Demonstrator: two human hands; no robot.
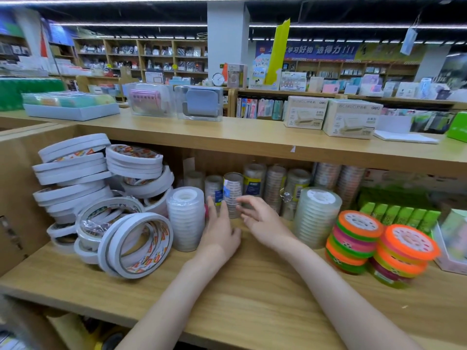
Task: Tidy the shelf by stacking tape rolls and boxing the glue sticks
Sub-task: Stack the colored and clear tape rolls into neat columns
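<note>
You are reaching both hands onto the wooden shelf, toward a tall wrapped stack of clear tape rolls standing upright at the back. Your left hand is resting just left of that stack, fingers loosely spread, its grip holding nothing. Your right hand is hovering just in front of it, fingers spread wide and blurred; whether they are touching the wrapper cannot be told. Left of that stack, a frosted stack of small tape rolls is standing, with white double-sided tape rolls heaped beyond. Right of it, orange and green tape rolls are sitting in two stacks.
</note>
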